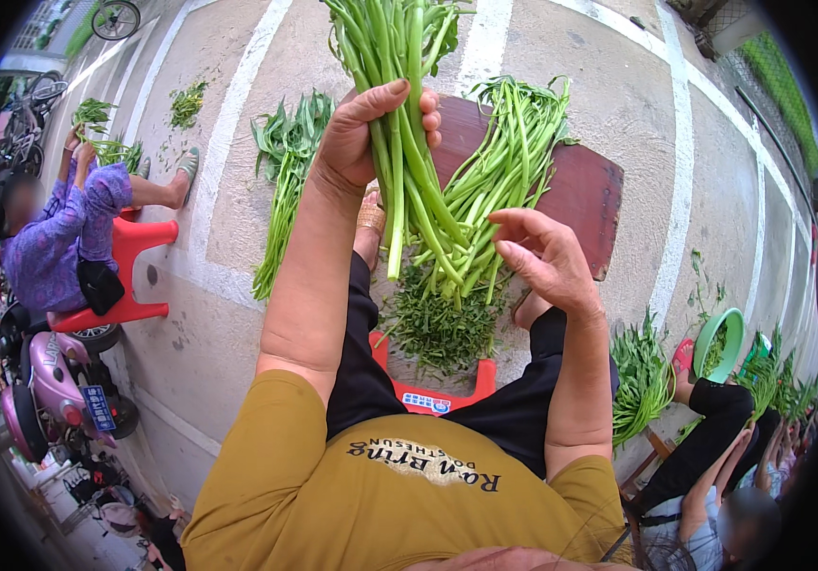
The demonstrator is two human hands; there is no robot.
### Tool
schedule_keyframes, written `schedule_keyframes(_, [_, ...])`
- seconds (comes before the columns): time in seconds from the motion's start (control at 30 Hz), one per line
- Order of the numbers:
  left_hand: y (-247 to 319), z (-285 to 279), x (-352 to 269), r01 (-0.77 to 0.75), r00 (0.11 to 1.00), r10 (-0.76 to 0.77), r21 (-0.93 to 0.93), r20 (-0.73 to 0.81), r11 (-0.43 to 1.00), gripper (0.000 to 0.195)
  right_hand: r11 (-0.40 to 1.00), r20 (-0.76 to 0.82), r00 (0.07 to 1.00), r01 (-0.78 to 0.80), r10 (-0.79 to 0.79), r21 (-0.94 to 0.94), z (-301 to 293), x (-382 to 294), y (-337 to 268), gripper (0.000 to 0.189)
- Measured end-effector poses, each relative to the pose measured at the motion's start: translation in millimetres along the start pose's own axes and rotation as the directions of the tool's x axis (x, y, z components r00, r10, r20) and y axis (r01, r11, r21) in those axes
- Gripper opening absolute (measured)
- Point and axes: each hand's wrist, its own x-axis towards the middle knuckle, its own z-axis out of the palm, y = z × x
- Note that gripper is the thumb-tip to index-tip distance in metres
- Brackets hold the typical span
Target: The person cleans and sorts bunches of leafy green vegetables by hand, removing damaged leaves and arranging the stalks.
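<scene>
My left hand is wrapped around a bunch of long green stems, which looks like water spinach; its cut ends hang down and its leafy tops run out of the picture. To its lower right is my right hand, fingers loosely curled and apart, with nothing seen between them. Behind that hand, a heap of the same stems lies across a dark red wooden board. Beneath the stem ends, loose leaves and trimmings are piled on the ground between my feet.
Another bunch of greens lies at left on the pavement. A red plastic stool is under me. One person sits at left on a red stool; others sit at right, near more greens and a green basin. A pink scooter stands lower left.
</scene>
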Motion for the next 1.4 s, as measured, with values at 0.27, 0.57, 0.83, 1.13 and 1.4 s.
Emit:
schedule_keyframes(0.27, [-53, 30, 12, 0.108, 0.969, -0.014, 0.371, -0.246, 0.922, 0.028, 0.934, -0.226, 0.971, 0.148, -0.075, 0.326, 1, 20, -4, 0.062])
schedule_keyframes(0.57, [-107, 58, 32, -0.011, 0.922, 0.225, 0.56, -0.316, 0.829, 0.052, 0.983, -0.224, 0.972, 0.032, -0.073, -0.183, -1, 20, -3, 0.097])
schedule_keyframes(0.83, [-116, 77, 24, 0.076, 0.94, 0.03, 0.295, -0.341, 0.952, 0.034, 0.998, -0.243, 0.97, -0.032, 0.017, -0.06, -8, 9, -10, 0.089])
schedule_keyframes(1.13, [-125, 78, 22, 0.073, 0.959, 0.04, 0.382, -0.28, 0.921, 0.023, 0.996, -0.372, 0.928, -0.03, -0.003, -0.084, -4, 11, 2, 0.072])
schedule_keyframes(1.4, [-133, 67, 23, 0.045, 0.938, 0.092, 0.381, -0.334, 0.924, 0.022, 0.982, -0.41, 0.912, -0.071, -0.007, -0.176, -1, 19, 2, 0.066])
